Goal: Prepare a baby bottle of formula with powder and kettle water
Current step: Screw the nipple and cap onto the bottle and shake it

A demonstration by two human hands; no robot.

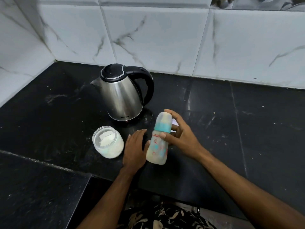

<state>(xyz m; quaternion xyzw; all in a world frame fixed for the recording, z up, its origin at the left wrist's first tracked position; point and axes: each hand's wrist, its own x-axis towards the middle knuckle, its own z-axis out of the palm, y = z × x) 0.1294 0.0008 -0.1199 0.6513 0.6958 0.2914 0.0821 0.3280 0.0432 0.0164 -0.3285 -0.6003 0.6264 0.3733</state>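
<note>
Hands working near table [214, 171] front edge: right hand [183, 138] gripping capped bottle [157, 146] at its neck, tilted; left hand [134, 149] lying flat beside it, fingers straight. Powder jar [108, 141] standing open, kettle [122, 95] behind. Risk: bottle slipping, knocking jar over.

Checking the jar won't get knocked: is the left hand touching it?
Apart. The head view shows dark counter between the left hand and the jar.

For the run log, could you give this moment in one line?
right hand holds bottle | left hand open beside | jar open
</note>
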